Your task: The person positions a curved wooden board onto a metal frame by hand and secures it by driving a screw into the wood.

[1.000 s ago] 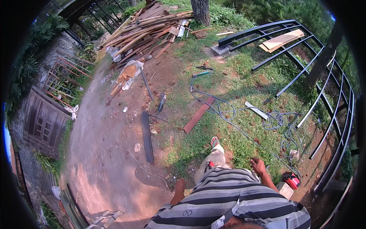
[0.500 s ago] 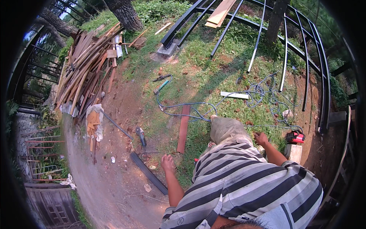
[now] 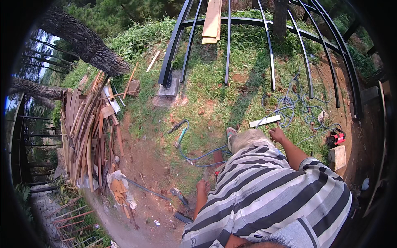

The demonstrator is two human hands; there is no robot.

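Observation:
My left hand [image 3: 202,186] hangs by my striped shirt with fingers loosely apart, holding nothing, above dirt near a power tool [image 3: 178,195]. My right hand [image 3: 276,134] hangs empty, fingers loosely bent, over grass below a pale strip [image 3: 264,121]. A teal-handled tool [image 3: 181,136] lies ahead on the ground with a blue hose [image 3: 194,160] looping from it. A reddish-brown board [image 3: 218,156] is partly hidden behind my body. A red machine [image 3: 336,139] stands at my right beside a pale block [image 3: 336,158].
A curved black steel frame [image 3: 227,58] spans ahead, with planks [image 3: 211,25] on it and a concrete footing [image 3: 168,89]. A scrap wood pile [image 3: 87,128] lies left, below leaning trunks [image 3: 87,45]. Tangled hose [image 3: 287,103] lies on the right. A metal bar [image 3: 149,188] lies at lower left.
My view and body have swung rightward, so the steel frame now sits ahead and the wood pile to the left. Both hands have swung alongside me as my legs stepped.

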